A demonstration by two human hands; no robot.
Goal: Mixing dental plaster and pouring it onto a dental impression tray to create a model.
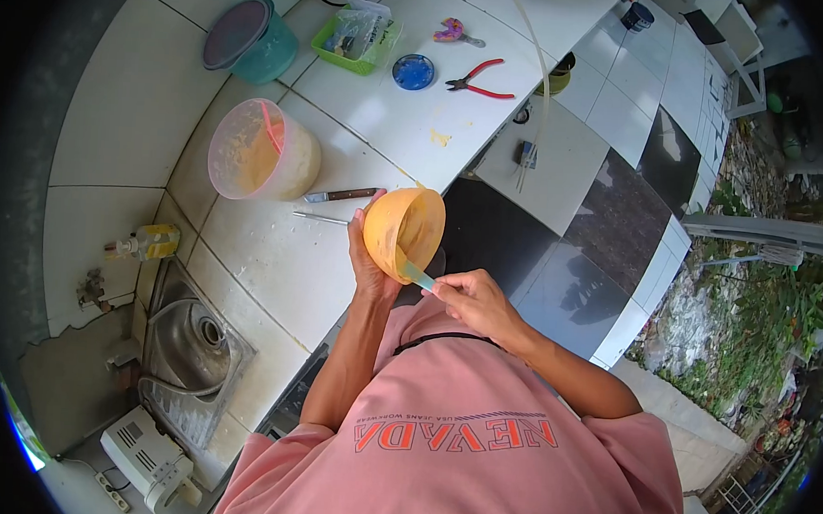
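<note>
At the right edge of the bench, the left hand is half-curling around a tilted orange bowl while the right hand, fingers closed, is gripping a pale spatula reaching inside, firm scraping possibly risking a slip from that single-handed hold.

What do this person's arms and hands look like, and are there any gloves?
The short sleeves are pink, part of a pink T-shirt with orange-red lettering. Both forearms are bare. The left hand and right hand wear no gloves, and I see no watch or bracelet.
</note>
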